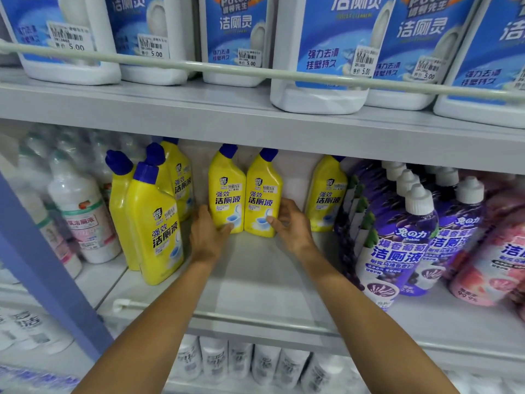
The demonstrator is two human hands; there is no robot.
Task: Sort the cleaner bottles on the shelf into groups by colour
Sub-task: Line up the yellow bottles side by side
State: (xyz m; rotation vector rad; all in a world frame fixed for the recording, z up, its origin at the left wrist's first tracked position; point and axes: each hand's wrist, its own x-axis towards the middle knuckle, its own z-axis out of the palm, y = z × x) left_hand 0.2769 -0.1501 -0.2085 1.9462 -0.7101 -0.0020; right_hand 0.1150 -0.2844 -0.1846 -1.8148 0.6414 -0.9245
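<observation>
Middle shelf point(255, 274), both arms reach in. Left hand point(208, 234) grips the left middle yellow bottle point(227, 191) low on its left side, thumb across the front near the base, the other fingers hidden behind the bottle. Right hand point(292, 226) grips the right middle yellow bottle point(262, 194) low on its right side, thumb on the front label, fingers point(285, 207) curled round the edge. The two bottles stand upright, touching each other, at the back of the shelf, blue caps up.

Left of them: a cluster of yellow bottles point(150, 223), one in front and more behind, close to the left hand. Right of them: a single yellow bottle point(326, 194), a gap between it and the right hand. Just beside that one, a row of purple bottles point(397, 251) with white caps, front to back. Pink bottles point(488, 263) at far right, partly cut off. Far left: white bottles point(82, 220), blurry. A blue post point(42, 265) crosses the left foreground.

Shelf above: big white jugs point(321, 98) with blue labels and price stickers behind a rail point(199, 66). Shelf below: a row of small white bottles point(241, 362), blurred. The shelf floor in front of the held pair is bare.
</observation>
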